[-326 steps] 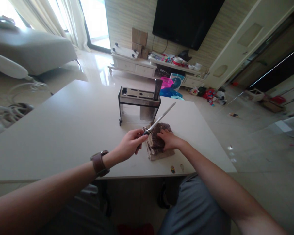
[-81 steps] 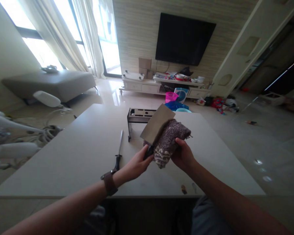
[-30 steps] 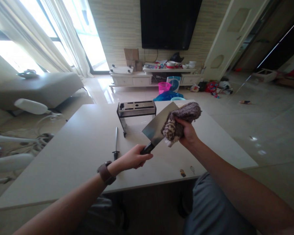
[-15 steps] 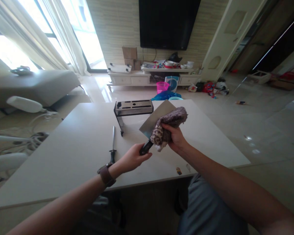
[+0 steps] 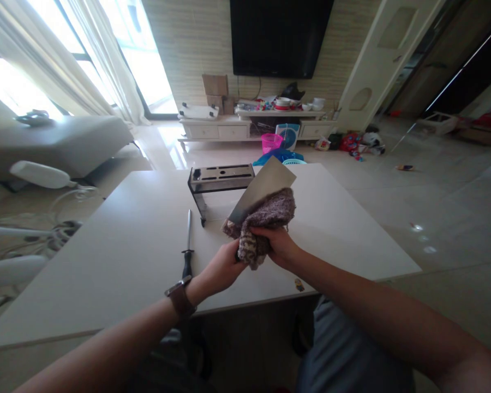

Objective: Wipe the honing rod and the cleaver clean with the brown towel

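A cleaver [image 5: 263, 188] with a broad metal blade is held up over the table, tilted toward the upper right. My left hand [image 5: 225, 268] is closed round its handle, which the cloth and my fingers mostly hide. A brownish-purple, partly patterned cloth [image 5: 272, 210] covers the blade's lower part, and my right hand [image 5: 281, 246] grips it against the blade close to the handle. Behind the blade stands a metal knife block [image 5: 221, 176] with slots in its top. Left of my hands lies a sharpening steel [image 5: 188, 245] with a black handle.
The white table [image 5: 126, 245] has its near edge just before my legs. A small cartoon sticker [image 5: 299, 284] is on it near that edge. Beyond the table are a pink basket [image 5: 271, 143], a blue plastic bag [image 5: 280, 156] and a low TV cabinet [image 5: 216, 131].
My right hand has moved the cloth down and left along the blade to the handle end. More of the blade's upper part shows, and the handle is now mostly covered.
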Tool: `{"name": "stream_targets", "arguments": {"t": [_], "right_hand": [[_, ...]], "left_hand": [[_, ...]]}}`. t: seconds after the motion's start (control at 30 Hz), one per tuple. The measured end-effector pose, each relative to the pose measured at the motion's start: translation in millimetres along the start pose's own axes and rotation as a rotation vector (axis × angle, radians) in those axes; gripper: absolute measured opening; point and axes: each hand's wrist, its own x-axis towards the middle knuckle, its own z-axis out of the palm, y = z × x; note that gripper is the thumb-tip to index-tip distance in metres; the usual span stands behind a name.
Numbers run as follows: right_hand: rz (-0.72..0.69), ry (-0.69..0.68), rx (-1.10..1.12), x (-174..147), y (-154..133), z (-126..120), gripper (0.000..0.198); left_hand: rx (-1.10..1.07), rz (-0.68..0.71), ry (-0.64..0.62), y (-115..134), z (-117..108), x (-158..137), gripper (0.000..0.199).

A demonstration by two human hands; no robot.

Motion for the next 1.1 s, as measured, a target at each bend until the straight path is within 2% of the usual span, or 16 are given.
{"name": "stream_targets", "arguments": {"t": [0.17,0.33,0.53,0.7,0.97,1.1], "right_hand": [[-0.027,0.050,-0.032,-2,8,-3,0.049],[-0.052,0.088,-0.090,0,3,-5,0.044],[-0.063,0.094,-0.118,-1,-1,-3,0.042],[-0.034,0.096,-0.116,-1,-3,-2,0.040],[-0.036,0.079,-0.130,0,-12,-2,0.043],[-0.023,0.084,-0.148,2,-19,-2,0.041]], "left_hand": [[0.022,-0.018,-0.046,-2,10,-3,0.012],[-0.051,-0.038,-0.034,4,13,-3,0.014],[-0.194,-0.139,-0.066,10,13,-6,0.007],[-0.274,-0.221,-0.132,8,14,-6,0.011],[-0.266,-0.154,-0.131,14,7,-4,0.017],[-0.324,-0.185,-0.150,18,2,-2,0.023]]}}
